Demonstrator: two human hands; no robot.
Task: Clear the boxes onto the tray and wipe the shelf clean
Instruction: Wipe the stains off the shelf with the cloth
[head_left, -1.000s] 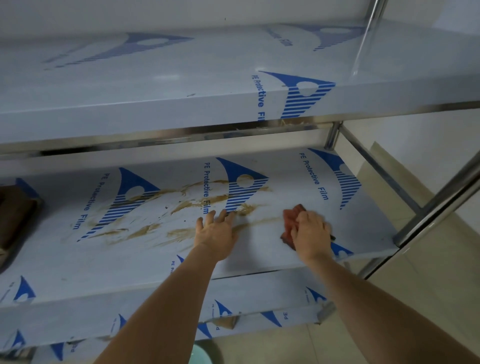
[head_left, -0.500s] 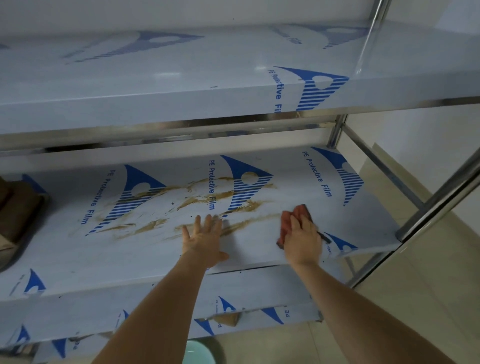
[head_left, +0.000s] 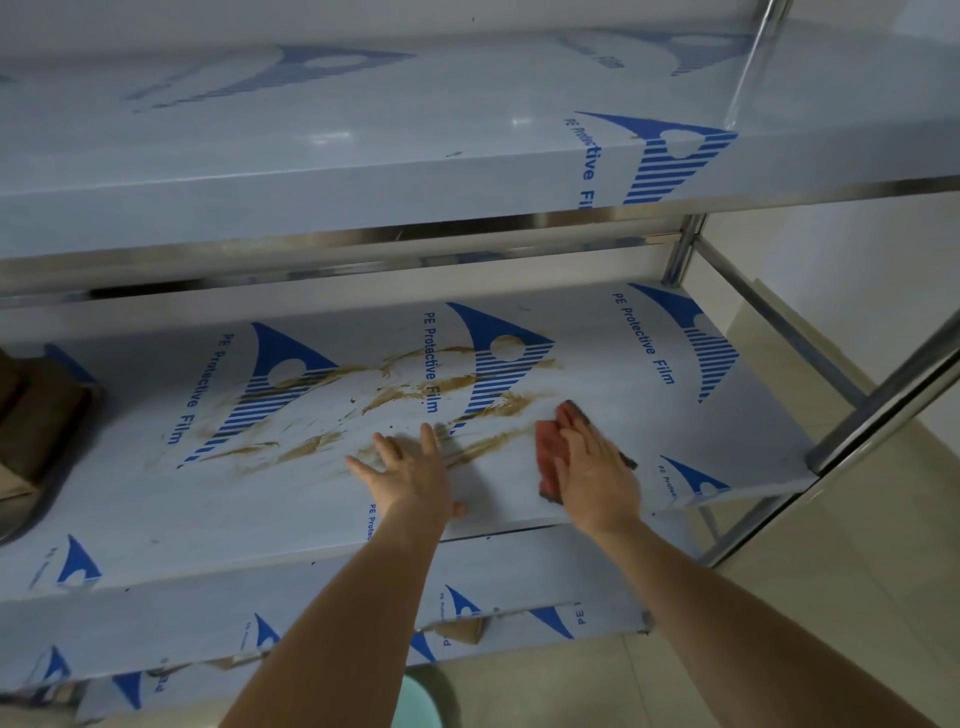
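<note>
The right hand lies flat, fingers straight and together, pressing a red scouring sponge down on the middle shelf; a dark edge shows along the sponge's right side, probably its abrasive layer. Just to its left, the left hand rests palm-down on the same shelf with fingers spread, holding nothing, its fingertips touching the near edge of the brown smears. These streaks run across the shelf's protective film (white, with blue triangular logos), from beside the sponge away to the left. At the far left end of the shelf sit brown boxes, partly cut off by the frame edge; whether they rest on a tray cannot be told. An upper shelf with the same film hangs above, and a steel upright stands at the right.
</note>
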